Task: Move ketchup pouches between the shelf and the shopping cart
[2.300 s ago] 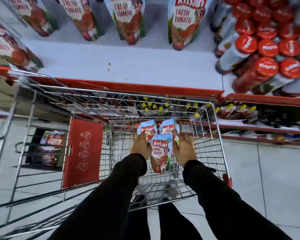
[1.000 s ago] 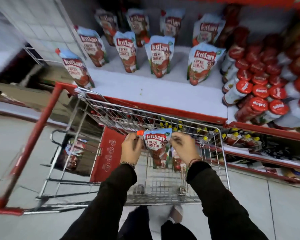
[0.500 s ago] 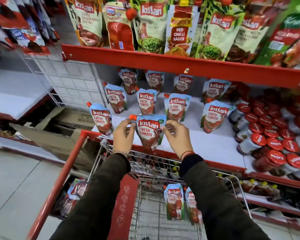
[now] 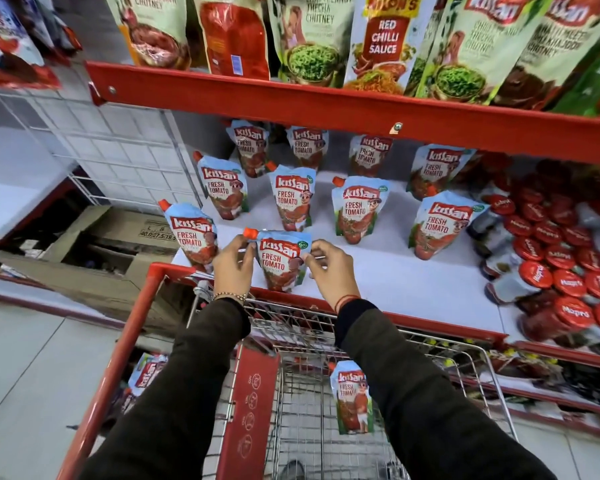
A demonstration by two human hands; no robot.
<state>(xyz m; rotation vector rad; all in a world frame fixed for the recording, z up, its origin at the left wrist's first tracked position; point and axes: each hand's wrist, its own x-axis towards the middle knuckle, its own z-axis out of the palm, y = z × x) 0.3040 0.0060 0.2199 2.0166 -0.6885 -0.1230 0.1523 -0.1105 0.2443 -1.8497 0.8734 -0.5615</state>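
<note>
Two hands pinch one Kissan Fresh Tomato pouch [image 4: 280, 261] by its top corners: left hand [image 4: 234, 268] at the red spout corner, right hand [image 4: 329, 270] at the opposite corner. Pouch upright at the front edge of the white shelf [image 4: 413, 285], its base at or just above the shelf; contact unclear. Neighbouring pouch [image 4: 193, 233] at 9 o'clock, just beside. Red-lidded jars [image 4: 565, 271] at 3 o'clock, well apart. Shopping cart [image 4: 312, 393] at 6 o'clock holds another pouch [image 4: 352, 396].

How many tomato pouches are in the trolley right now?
1 plainly: a pouch upright in the trolley basket. Both arms cover part of the basket, so more may be hidden. The hands hold another at the shelf.
</note>
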